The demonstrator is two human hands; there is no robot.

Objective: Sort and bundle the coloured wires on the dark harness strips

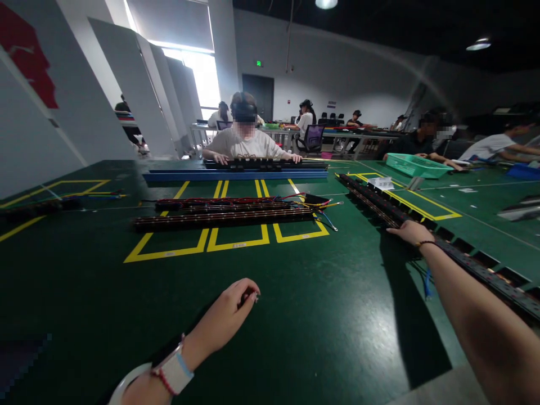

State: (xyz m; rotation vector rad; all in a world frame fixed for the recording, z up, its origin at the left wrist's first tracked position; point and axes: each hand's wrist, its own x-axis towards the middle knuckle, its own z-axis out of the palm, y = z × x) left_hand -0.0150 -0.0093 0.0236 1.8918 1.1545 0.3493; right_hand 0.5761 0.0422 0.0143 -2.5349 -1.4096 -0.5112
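My left hand (pixel 232 306) is over the green table, its fingers curled closed. A small dark, shiny bit shows at its fingertips, too small to name. My right hand (pixel 411 232) grips a long black strip (pixel 459 254) on the right, with fingers over its near edge. A row of square black cups runs along the strip's far side. Blue wire (pixel 428 284) hangs below it. Ahead of my left hand, several long black bars with copper-coloured lines (pixel 228 218) lie side by side across yellow tape frames, with coloured wires (pixel 329 216) at their right ends.
Across the green table (pixel 295 292) a person (pixel 248 138) rests both hands on a black bar behind a blue rail (pixel 236 175). A green basket (pixel 415 165) stands at the back right, near another person. More wired bars (pixel 46 208) lie at far left.
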